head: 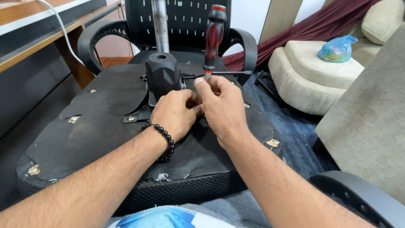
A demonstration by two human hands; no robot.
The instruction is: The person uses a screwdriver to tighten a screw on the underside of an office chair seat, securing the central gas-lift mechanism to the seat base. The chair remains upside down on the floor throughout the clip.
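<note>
Right hand (221, 103) pinching screwdriver (214, 36) shaft

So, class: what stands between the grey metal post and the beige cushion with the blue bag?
In the head view, the red-and-black screwdriver stands upright between the post and the cushion, held by the right hand; the chair's black armrest lies there too.

Glossy plastic screwdriver handle (214, 33); matt fabric seat underside (105, 126).

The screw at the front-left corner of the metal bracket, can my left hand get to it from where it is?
Probably yes. The left hand rests beside the black mechanism, and the bracket screw lies exposed on the seat underside, nothing covering it. The right hand holds the screwdriver farther right.
</note>
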